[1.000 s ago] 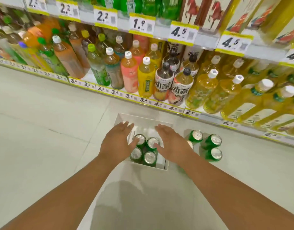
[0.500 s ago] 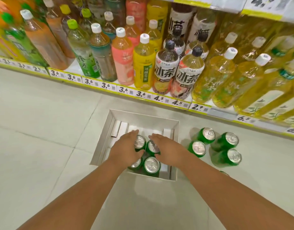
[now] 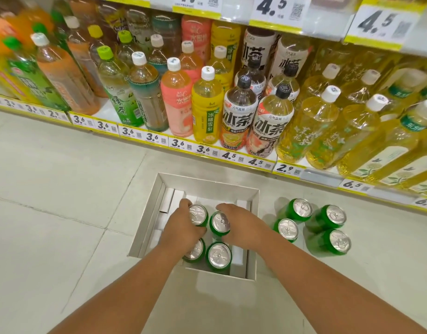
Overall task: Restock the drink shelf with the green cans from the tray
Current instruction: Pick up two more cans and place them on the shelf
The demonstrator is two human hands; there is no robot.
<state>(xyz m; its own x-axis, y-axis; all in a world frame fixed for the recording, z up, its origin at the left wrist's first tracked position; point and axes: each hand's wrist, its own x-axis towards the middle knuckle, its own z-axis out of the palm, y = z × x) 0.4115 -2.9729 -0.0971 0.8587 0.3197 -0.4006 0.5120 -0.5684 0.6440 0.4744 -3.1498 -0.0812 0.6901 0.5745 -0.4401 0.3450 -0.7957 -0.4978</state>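
I'm gripping a green can in each hand, left hand (image 3: 181,225) and right hand (image 3: 241,227), inside the tray (image 3: 207,184); two cans (image 3: 218,256) are waiting there, four more cans (image 3: 311,225) are sitting right of it, none shelved.

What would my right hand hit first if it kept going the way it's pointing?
Probably the tray's far wall. The right hand, on a green can, points up-left over bare tray floor; depth is unclear.

near-left can (image 3: 194,251) half hidden by left hand (image 3: 181,231), top price tags (image 3: 277,10) cut off
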